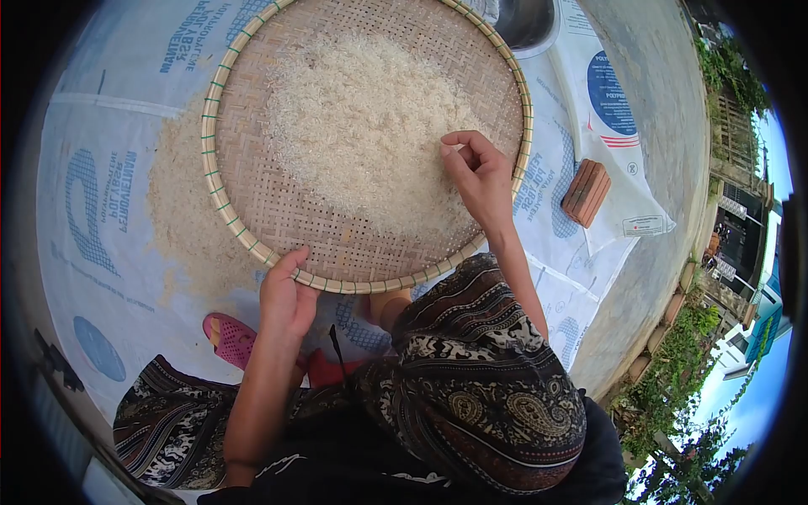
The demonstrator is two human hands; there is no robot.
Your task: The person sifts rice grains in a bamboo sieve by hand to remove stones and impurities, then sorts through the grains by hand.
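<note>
A round woven bamboo winnowing tray with a green-stitched rim fills the upper middle of the head view. Pale rice lies spread in a heap across its middle. My left hand grips the near-left rim, thumb on top and the other fingers underneath. Above the right side of the rice is my right hand, thumb and forefinger pinched together. Whatever is between those fingertips is too small to make out.
Printed white plastic sheeting covers the ground, with spilled husks or grains left of the tray. A brick lies on the sheet at right. Behind it stands a metal bowl. A pink shoe shows below the tray.
</note>
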